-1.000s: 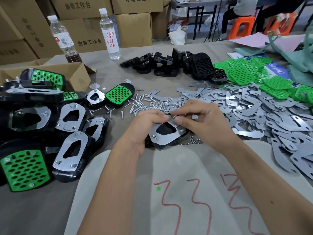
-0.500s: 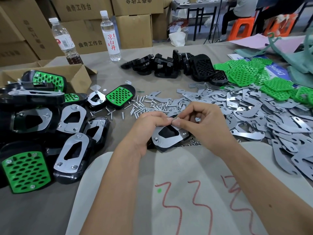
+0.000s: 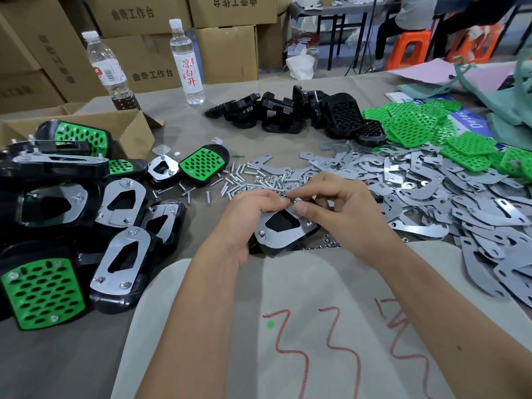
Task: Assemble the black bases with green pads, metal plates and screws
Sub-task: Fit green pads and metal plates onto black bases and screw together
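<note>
While the black base (image 3: 283,240) lies plate-side up at the centre of the frame, its metal plate (image 3: 299,230) is seated and one fastener shows at the plate's lower-left corner. The left hand (image 3: 250,217) curls round the base's left edge, holding it steady; the right hand (image 3: 342,208) pinches a small bright fastener (image 3: 298,200) between thumb and forefinger at the plate's upper end. This unit appears to be near its last fastenings. Just beyond the hands lies a scatter of loose screws (image 3: 239,182); to the right spreads a heap of unused plates (image 3: 431,191), and toward the upper right a pile of green pads (image 3: 411,125) beside bare black bases (image 3: 288,113). Finished assemblies (image 3: 72,226) crowd the left of the frame, so much is done, yet much stock is left. Whether the pinched piece is a nut or a screw head cannot be told, and the base's padded face is hidden underneath.
</note>
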Demonstrator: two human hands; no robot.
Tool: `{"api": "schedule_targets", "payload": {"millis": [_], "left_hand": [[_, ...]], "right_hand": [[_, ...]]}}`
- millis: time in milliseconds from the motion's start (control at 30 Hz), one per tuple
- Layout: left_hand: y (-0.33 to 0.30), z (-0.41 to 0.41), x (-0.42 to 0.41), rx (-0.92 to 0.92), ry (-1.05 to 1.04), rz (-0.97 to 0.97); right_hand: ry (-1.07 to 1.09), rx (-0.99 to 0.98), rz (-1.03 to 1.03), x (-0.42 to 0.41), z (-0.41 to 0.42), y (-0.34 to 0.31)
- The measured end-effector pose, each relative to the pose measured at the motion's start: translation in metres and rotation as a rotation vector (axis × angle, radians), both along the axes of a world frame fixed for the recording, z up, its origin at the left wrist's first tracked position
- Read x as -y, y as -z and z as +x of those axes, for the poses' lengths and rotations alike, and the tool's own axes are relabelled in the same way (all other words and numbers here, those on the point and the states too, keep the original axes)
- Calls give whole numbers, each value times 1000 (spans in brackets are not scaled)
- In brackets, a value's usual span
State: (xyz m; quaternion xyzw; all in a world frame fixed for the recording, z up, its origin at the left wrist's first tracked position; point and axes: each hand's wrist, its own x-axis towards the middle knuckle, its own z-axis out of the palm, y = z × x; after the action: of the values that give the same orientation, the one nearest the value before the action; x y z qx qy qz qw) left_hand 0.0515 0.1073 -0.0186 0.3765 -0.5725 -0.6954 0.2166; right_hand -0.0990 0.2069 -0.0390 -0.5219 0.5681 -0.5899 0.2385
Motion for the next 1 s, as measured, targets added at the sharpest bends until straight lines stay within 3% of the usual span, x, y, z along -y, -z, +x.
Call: {"api": "schedule_targets", "payload": {"millis": [167,333,467,567,700,800,933,1000], "left_hand": [[1,2,3,-21,-22,19],[1,3,3,-21,-26,10],[1,2,3,-51,-48,41],[2,2,3,-57,-65,24],[2,2,2,-70,-61,63],[1,2,2,-80,-75,51],[1,1,1,-87,-87,75],[1,1,2,-79,-95,55]], "right_hand": [[8,138,-25,-1,-4,2],[10,9,24,0,-1,2],[40,142,-25,-1,-2,2],[29,-9,27,0,2,3],[115,135,-26,2,0,3],[60,49,0,0,2,3],[109,143,-28,0,3,1],[107,89,-4,0,4,0]]}}
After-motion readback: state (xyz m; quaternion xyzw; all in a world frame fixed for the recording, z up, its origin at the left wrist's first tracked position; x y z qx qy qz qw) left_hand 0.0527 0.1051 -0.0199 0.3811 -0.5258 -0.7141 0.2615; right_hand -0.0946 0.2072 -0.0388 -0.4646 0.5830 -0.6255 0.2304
